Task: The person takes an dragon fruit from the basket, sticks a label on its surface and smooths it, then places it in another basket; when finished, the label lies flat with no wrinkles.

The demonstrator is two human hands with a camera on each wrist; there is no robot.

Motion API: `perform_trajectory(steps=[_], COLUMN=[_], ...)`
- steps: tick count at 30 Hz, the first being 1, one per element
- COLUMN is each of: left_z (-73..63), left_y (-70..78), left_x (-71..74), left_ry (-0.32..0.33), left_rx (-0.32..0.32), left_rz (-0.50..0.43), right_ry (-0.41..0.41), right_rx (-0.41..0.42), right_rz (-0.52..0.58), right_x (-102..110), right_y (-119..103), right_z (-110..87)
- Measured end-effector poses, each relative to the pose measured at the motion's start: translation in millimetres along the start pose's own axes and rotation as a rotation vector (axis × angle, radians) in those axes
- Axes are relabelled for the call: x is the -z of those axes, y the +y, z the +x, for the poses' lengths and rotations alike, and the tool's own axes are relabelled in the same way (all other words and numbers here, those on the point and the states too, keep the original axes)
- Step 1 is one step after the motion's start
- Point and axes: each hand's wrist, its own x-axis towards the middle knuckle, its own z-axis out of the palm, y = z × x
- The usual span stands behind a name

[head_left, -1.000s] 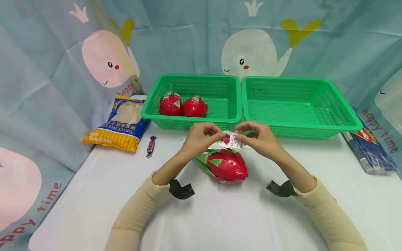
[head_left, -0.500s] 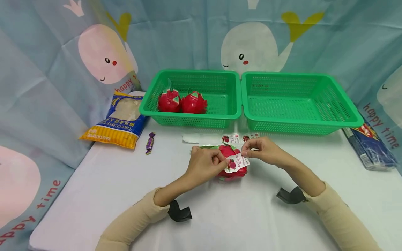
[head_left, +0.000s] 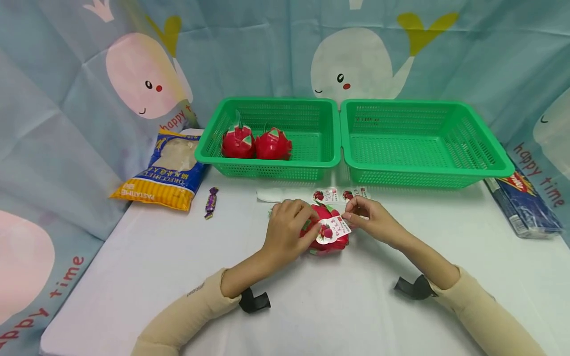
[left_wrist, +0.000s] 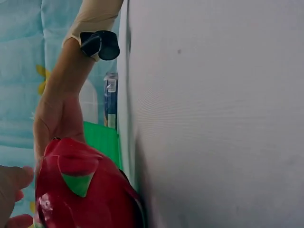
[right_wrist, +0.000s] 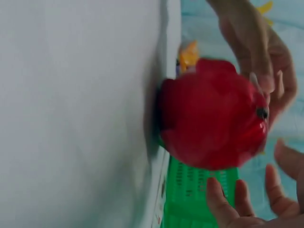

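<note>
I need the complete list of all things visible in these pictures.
Baskets: two, green, back of table.
Dragon fruits: three, red-green, two in left basket, one on table.
Sticker: one, white-red, over the table fruit.
Sticker strip: one, white-red, behind that fruit.
Orecchiette bag: one, blue-yellow, left.
Wrapped candy: one, purple, beside bag.
Package: one, dark blue, far right.
Table: one, white, beneath.
Whale-print cloth: count unclear, blue, behind.
Sleeves: two, beige, lower left and right.
Wrist attachments: two, black, at sleeves.
Hands: two, bare, at the sticker.

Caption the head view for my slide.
Left hand and right hand at a printed label over a dragon fruit, two green baskets behind.
</note>
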Motion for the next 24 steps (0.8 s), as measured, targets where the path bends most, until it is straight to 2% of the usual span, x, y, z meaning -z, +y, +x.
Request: perform_trajectory(steps=[2, 4, 6, 10, 12, 14, 16, 19, 21, 24], left_z=[-3.6, -7.1, -10.3, -15.1, -16.2, -17.0, -18.6, -20.6, -21.7, -22.1], left_y=[-0.3, -1.1, -2.9, -7.1, -9.1, -10.7, -12.2, -14.2, -16.1, -19.3], left_x=[-1.7, -3.5, -5.4, -7.9, -8.7, -9.1, -9.1, -8.5, -8.2, -8.1], left_ry=[-0.007, -0.033, -0.056, -0.067, -0.070, -0.079, -0.098, -0.135, -0.141, -0.132], left_rx=[-0.074, -0.106, -0.105, -0.073, -0.068, -0.083, -0.127, -0.202, -0.253, -0.306], left_rz=[-0.032, -0.074, -0.097, -0.170, -0.197, -0.195, -0.153, -0.063, -0.008, 0.051], right_ry=[0.021, -0.010, -0.072, -0.179, -0.165, -0.121, -0.059, 0.028, 0.074, 0.106], right_rx=[0.065, 0.111, 0.112, 0.041, 0.024, 0.073, 0.204, 0.473, 0.615, 0.640], right_rz=[0.030, 0.068, 0.123, 0.232, 0.257, 0.250, 0.136, -0.124, -0.291, -0.426], right_x=[-2.6, -5.4, -6.7, -5.0, -4.0, -5.3, -8.1, -13.1, -15.3, -16.5], right_y=[-0.7, 0.1, 3.0, 14.4, 18.9, 20.3, 18.0, 13.5, 12.1, 11.8], right_z=[-4.5, -6.8, -6.7, -3.4, -5.0, -9.3, -15.5, -21.9, -23.2, -22.4])
